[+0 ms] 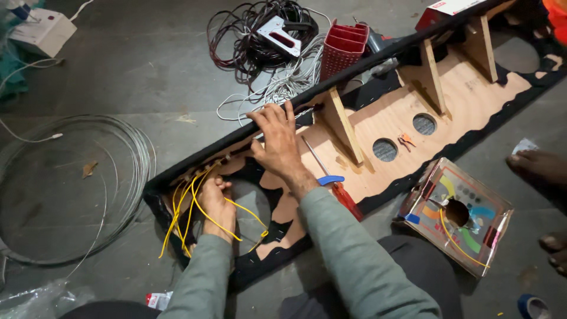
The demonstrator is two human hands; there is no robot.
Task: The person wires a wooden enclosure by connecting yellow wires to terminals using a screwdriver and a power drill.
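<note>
While left hand (215, 204) pinches yellow wires (189, 204) at the panel (378, 118), right hand (277, 142) grips its rim; wiring underway, next needs steady routing.

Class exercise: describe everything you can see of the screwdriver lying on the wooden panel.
The screwdriver lies flat on the plywood panel, slanting from upper left to lower right. Its thin, bare metal shaft points up-left towards a wooden rib. The handle looks like glossy red plastic with a blue collar where the shaft enters. The handle's end runs under the right sleeve, so its tip is hidden. The right hand is just left of the shaft; contact cannot be judged.
</note>
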